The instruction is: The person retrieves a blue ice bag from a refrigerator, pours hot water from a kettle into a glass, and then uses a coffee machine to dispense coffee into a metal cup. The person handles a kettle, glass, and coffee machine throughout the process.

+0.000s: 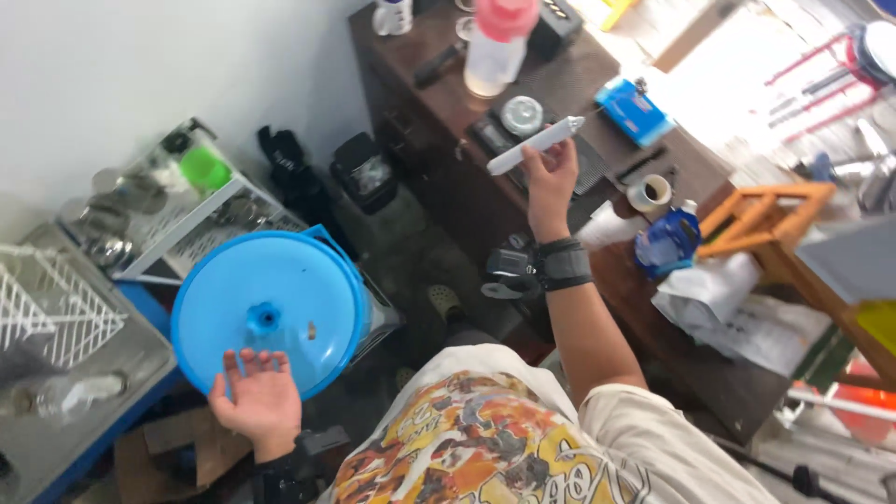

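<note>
Up high, we hold a slim white tube (pixel 536 146) pinched near its lower end in our right hand (pixel 549 182), above the dark tabletop (pixel 579 75); it looks light and stiff. Our left hand (pixel 259 397) lies open, fingers apart, at the blue lid (pixel 266 313).

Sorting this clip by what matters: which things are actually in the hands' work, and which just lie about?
In hand:
right hand grips a white tube
left hand, open, at the blue round lid

Lying about:
pink-capped bottle
tape roll
blue packet
white wire rack
</note>
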